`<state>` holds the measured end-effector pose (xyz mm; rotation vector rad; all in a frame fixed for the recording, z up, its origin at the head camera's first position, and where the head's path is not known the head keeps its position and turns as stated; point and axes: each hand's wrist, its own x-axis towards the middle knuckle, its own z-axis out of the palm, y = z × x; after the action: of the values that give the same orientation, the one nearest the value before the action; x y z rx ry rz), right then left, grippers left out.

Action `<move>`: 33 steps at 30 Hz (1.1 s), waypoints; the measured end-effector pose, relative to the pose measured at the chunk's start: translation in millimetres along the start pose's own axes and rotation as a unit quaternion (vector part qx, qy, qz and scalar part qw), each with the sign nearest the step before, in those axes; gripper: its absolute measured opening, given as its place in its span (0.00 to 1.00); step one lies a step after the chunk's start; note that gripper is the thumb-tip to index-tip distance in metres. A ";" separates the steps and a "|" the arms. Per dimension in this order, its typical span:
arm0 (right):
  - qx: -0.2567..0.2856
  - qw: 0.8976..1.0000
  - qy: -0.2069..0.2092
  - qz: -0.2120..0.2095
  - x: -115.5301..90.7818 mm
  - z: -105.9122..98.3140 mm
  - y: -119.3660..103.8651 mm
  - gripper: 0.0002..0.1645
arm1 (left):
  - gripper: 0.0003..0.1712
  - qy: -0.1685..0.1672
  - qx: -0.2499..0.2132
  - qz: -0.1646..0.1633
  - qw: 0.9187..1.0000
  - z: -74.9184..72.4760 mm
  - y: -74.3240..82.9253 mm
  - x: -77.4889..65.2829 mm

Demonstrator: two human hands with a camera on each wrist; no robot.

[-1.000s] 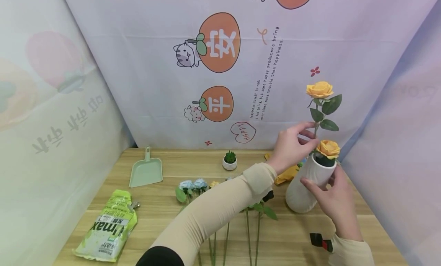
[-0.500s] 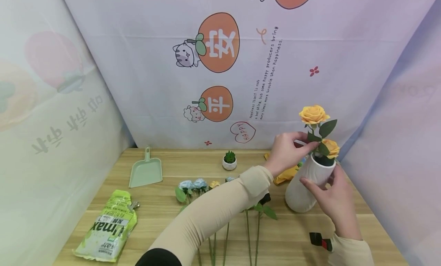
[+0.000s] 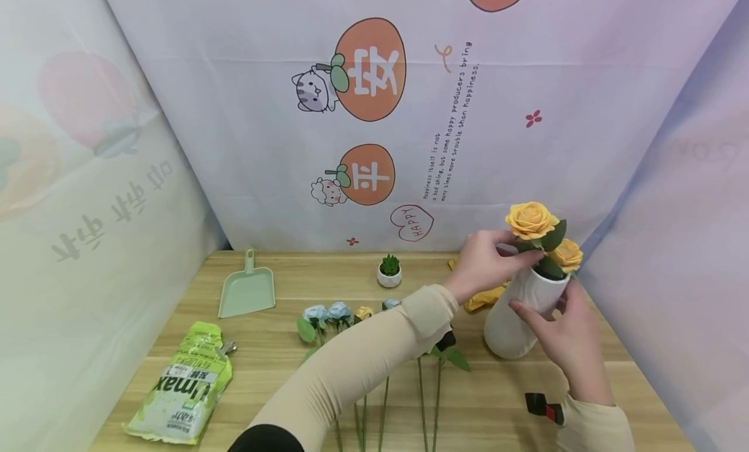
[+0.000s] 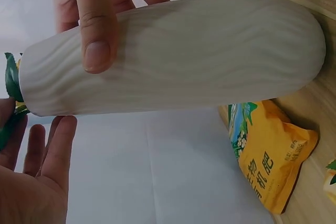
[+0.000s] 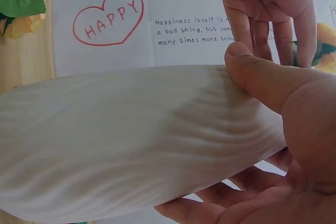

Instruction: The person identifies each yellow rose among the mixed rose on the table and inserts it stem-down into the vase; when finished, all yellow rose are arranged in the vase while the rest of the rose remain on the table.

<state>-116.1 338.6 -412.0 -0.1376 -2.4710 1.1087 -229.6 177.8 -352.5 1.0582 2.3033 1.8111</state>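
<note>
A white vase (image 3: 521,315) with a wavy surface stands tilted on the table, its mouth toward the back right. My right hand (image 3: 570,341) grips it near the top, the thumb (image 5: 262,80) on one side and fingers curled round the other. At the mouth, my left hand (image 3: 488,260) pinches a yellow rose (image 3: 531,220) just below its bloom among the leaves. Its stem is down in the vase, out of sight. A second yellow rose (image 3: 566,255) leans over the rim beside it. In the left wrist view, the left hand (image 4: 39,177) is at the lower left.
Several blue and yellow roses (image 3: 338,311) lie in front, partly under the left arm. Behind the vase is a yellow packet (image 4: 273,156). A small potted succulent (image 3: 389,271), a green dustpan (image 3: 248,292) and a green-white bag (image 3: 184,387) are on the table.
The left hand has lowered the yellow rose, so its bloom now sits close above the vase mouth. The right hand has kept its grip on the vase.
</note>
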 end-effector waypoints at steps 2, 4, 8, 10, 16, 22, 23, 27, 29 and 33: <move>0.002 1.000 0.001 -0.002 0.3 0.2 0.1 0.57 | 0.15 0.005 0.011 -0.004 1.000 1.0 0.3 -0.5; 0.004 1.000 0.000 -0.004 0.7 0.3 0.3 0.58 | 0.14 0.009 0.031 -0.009 0.999 2.4 0.0 -0.7; 0.004 1.000 -0.002 -0.005 0.7 0.8 1.1 0.58 | 0.13 0.015 0.052 -0.008 0.998 4.5 -1.7 -1.1; 0.002 1.000 -0.002 -0.005 0.6 1.0 1.3 0.58 | 0.12 0.015 0.050 -0.005 0.999 4.7 -2.6 -1.4; 0.002 1.000 0.000 -0.006 0.6 1.2 0.9 0.58 | 0.14 0.007 0.032 -0.004 0.999 3.3 -3.3 -3.3; 0.001 1.000 -0.001 -0.001 0.1 1.0 0.1 0.59 | 0.15 -0.004 0.020 -0.005 1.000 0.2 -5.3 -8.6; 0.000 1.000 -0.001 0.000 0.2 0.9 0.1 0.59 | 0.14 -0.006 0.015 -0.001 1.000 -0.9 -6.4 -9.9; -0.001 1.000 -0.003 0.000 2.0 0.1 0.5 0.59 | 0.13 -0.011 -0.008 0.007 1.000 -8.5 -14.0 -17.3; 0.001 1.000 -0.003 0.000 2.4 0.9 1.2 0.59 | 0.14 -0.010 -0.023 0.003 1.000 -14.5 -20.7 -23.7; 0.003 1.000 -0.003 0.007 3.2 1.2 1.4 0.59 | 0.14 -0.002 -0.059 -0.021 0.998 -29.8 -35.3 -38.3</move>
<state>-119.6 339.6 -412.7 -0.1502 -2.4760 1.1243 -229.7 129.4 -387.8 0.9891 2.1676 1.9011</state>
